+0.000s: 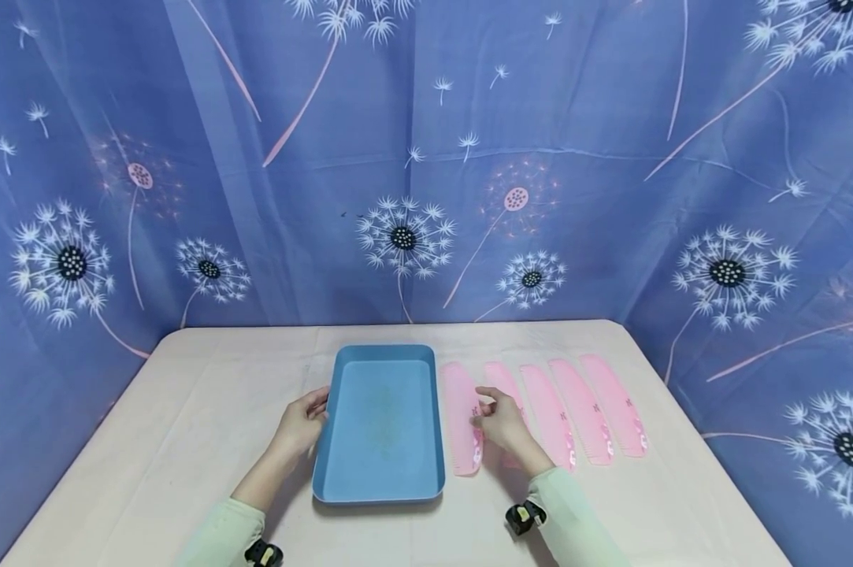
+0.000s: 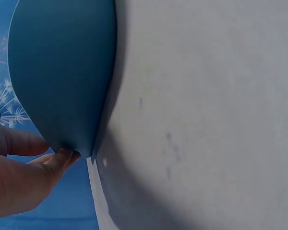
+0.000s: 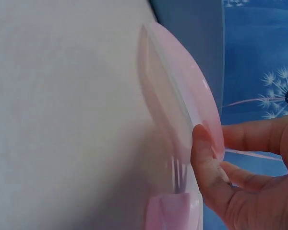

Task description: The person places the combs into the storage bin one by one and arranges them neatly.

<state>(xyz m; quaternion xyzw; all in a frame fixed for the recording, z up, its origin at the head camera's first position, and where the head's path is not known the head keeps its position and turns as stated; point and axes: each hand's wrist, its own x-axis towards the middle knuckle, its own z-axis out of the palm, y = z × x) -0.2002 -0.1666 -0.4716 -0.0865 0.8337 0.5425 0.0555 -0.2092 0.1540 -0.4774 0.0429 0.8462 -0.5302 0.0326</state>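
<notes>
A blue rectangular tray [image 1: 380, 496] lies on the table. My left hand [image 1: 303, 421] is at its left side, thumb and fingers holding the wall; in the left wrist view the fingertips [image 2: 62, 155] meet the tray's edge [image 2: 62, 72]. My right hand [image 1: 502, 421] pinches a pink comb [image 1: 460, 417] by its right edge, just right of the tray. In the right wrist view this comb [image 3: 192, 72] is tilted, one edge raised over its shadow on the table, with the thumb [image 3: 206, 163] on the near face.
Several more pink combs [image 1: 585, 409] lie in a slanted row to the right, the nearest partly covered by my right hand. A cream cloth covers the table [image 1: 206, 409]. Blue curtains with dandelion prints [image 1: 313, 236] stand behind and at both sides.
</notes>
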